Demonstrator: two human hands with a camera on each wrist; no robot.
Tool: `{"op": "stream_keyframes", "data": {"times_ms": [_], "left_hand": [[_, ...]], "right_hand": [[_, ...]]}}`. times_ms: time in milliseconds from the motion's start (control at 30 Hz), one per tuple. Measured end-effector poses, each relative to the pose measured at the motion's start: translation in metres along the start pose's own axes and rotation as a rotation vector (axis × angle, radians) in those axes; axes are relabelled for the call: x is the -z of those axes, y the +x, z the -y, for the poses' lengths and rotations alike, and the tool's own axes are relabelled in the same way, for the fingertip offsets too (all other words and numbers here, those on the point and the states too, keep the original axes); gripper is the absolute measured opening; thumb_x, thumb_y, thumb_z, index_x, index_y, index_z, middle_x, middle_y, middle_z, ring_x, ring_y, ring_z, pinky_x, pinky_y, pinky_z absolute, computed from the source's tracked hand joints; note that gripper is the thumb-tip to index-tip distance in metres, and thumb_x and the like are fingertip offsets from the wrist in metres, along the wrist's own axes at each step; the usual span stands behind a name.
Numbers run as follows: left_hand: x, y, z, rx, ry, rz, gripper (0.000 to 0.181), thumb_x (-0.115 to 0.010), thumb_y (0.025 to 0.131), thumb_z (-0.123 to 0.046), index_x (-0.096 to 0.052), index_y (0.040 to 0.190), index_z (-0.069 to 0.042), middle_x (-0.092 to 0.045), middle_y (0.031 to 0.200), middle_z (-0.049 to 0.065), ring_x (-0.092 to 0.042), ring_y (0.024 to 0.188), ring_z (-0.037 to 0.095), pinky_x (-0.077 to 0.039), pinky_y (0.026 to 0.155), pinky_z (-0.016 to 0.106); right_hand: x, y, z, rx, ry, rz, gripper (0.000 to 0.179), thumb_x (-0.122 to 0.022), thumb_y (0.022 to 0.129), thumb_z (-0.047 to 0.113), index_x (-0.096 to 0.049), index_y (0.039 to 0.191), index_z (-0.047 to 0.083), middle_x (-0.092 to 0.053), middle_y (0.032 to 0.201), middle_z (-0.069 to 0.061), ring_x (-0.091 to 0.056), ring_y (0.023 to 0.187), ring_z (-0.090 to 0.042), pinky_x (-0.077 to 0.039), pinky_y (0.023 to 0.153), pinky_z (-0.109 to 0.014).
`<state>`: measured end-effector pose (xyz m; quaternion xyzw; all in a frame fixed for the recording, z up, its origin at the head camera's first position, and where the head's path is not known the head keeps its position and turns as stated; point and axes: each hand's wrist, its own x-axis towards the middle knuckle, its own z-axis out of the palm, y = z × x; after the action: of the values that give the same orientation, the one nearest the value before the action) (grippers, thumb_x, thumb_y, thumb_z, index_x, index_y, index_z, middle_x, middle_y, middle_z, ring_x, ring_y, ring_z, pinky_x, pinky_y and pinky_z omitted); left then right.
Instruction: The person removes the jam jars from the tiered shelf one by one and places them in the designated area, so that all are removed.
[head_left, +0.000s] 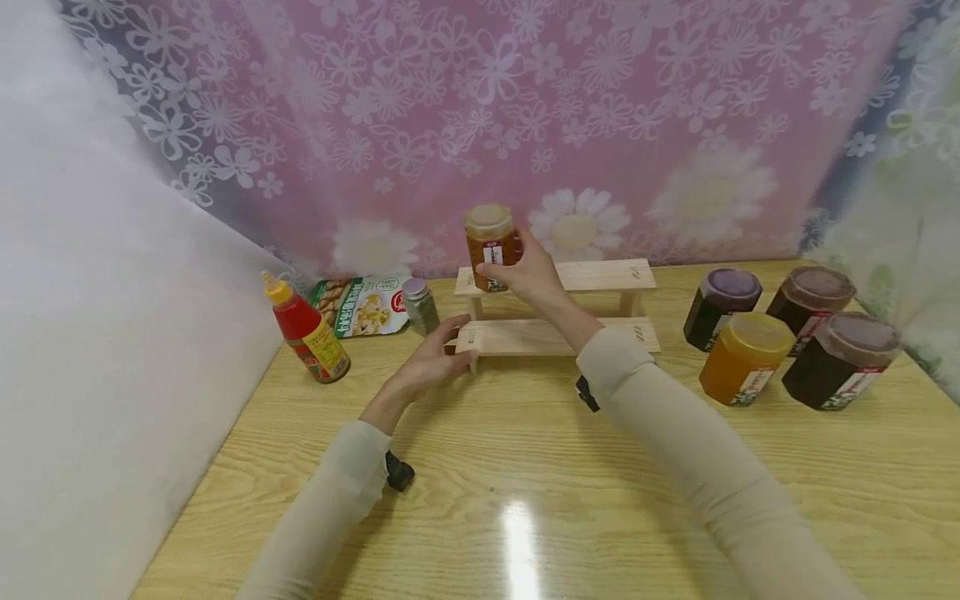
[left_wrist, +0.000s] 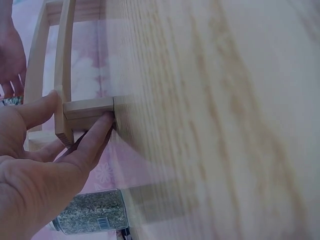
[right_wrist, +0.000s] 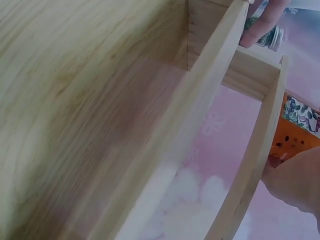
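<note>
A two-tier wooden shelf point(head_left: 525, 337) stands at the back of the table. My right hand point(head_left: 534, 273) grips an orange jar point(head_left: 491, 250) with a pale yellow lid, upright at the left end of the upper tier. In the right wrist view, part of the jar point(right_wrist: 295, 134) shows dark specks and a printed label above the upper board. My left hand point(head_left: 438, 357) holds the left end of the lower tier. The left wrist view has its thumb point(left_wrist: 42, 110) against the board and its fingers around the end support point(left_wrist: 90, 107).
Left of the shelf are a spice jar point(head_left: 420, 307), a printed food packet point(head_left: 367, 307) and a red squeeze bottle point(head_left: 303, 333) with a yellow cap. On the right stand an amber jar point(head_left: 738, 367) and several dark jars point(head_left: 832, 371). A floral curtain point(head_left: 480, 108) hangs behind.
</note>
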<state>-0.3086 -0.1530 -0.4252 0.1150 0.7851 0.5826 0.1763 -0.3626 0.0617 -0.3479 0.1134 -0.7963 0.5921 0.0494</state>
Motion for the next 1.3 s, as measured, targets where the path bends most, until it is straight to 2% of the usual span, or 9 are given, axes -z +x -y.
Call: {"op": "stream_keyframes", "data": {"times_ms": [133,267,400,667,833,1000,1300], "left_hand": [[-0.001,0.000,-0.002,-0.005,0.023,0.003,0.071,-0.063,0.105,-0.013,-0.026,0.165,-0.019,-0.025,0.167,0.016,-0.043,0.144,0.039,-0.050,0.107,0.049],[-0.001,0.000,-0.002,-0.005,0.029,-0.004,0.071,-0.063,0.105,-0.014,-0.026,0.166,-0.019,-0.026,0.167,0.017,-0.043,0.144,0.039,-0.050,0.107,0.050],[-0.002,0.000,-0.001,0.001,0.020,-0.005,0.072,-0.064,0.105,-0.014,-0.026,0.165,-0.019,-0.027,0.166,0.017,-0.044,0.143,0.039,-0.051,0.106,0.050],[-0.001,0.000,-0.002,0.004,0.022,-0.018,0.072,-0.065,0.104,-0.013,-0.027,0.165,-0.021,-0.025,0.166,0.017,-0.041,0.145,0.039,-0.051,0.106,0.051],[-0.003,-0.001,-0.003,-0.002,0.009,-0.015,0.073,-0.064,0.104,-0.011,-0.025,0.166,-0.017,-0.030,0.164,0.018,-0.045,0.143,0.039,-0.052,0.105,0.049],[-0.003,-0.001,-0.003,-0.010,0.014,-0.026,0.072,-0.064,0.105,-0.011,-0.026,0.165,-0.018,-0.031,0.163,0.017,-0.046,0.142,0.039,-0.053,0.103,0.048],[-0.005,-0.001,-0.002,-0.008,0.014,-0.025,0.072,-0.064,0.105,-0.011,-0.025,0.166,-0.017,-0.030,0.164,0.018,-0.044,0.143,0.039,-0.052,0.105,0.049]], "right_hand": [[0.009,-0.008,0.000,0.013,-0.031,0.001,0.088,-0.085,0.089,0.031,-0.034,0.161,0.024,-0.055,0.144,-0.008,-0.057,0.129,-0.028,-0.051,0.105,-0.050],[0.018,-0.018,0.000,-0.002,-0.048,0.004,0.084,-0.085,0.088,0.032,-0.039,0.158,0.020,-0.056,0.142,-0.008,-0.057,0.126,-0.028,-0.051,0.103,-0.050],[0.030,-0.031,0.000,-0.019,-0.038,0.006,0.076,-0.086,0.088,0.029,-0.046,0.151,0.016,-0.059,0.137,-0.009,-0.059,0.123,-0.028,-0.052,0.101,-0.050],[0.057,-0.061,-0.001,-0.034,0.011,-0.019,0.079,-0.089,0.085,0.021,-0.047,0.151,0.016,-0.059,0.138,-0.008,-0.059,0.124,-0.028,-0.052,0.103,-0.050],[0.078,-0.085,-0.001,-0.041,-0.018,-0.015,0.083,-0.090,0.085,0.024,-0.045,0.154,0.021,-0.059,0.141,-0.008,-0.058,0.127,-0.028,-0.050,0.105,-0.051],[0.100,-0.108,-0.002,-0.055,-0.051,0.025,0.082,-0.087,0.088,0.027,-0.043,0.156,0.016,-0.058,0.142,-0.011,-0.057,0.126,-0.031,-0.049,0.105,-0.051],[0.137,-0.154,-0.015,-0.137,-0.126,0.052,0.084,-0.085,0.090,0.035,-0.040,0.158,0.015,-0.055,0.145,-0.013,-0.055,0.127,-0.031,-0.052,0.095,-0.037]]}}
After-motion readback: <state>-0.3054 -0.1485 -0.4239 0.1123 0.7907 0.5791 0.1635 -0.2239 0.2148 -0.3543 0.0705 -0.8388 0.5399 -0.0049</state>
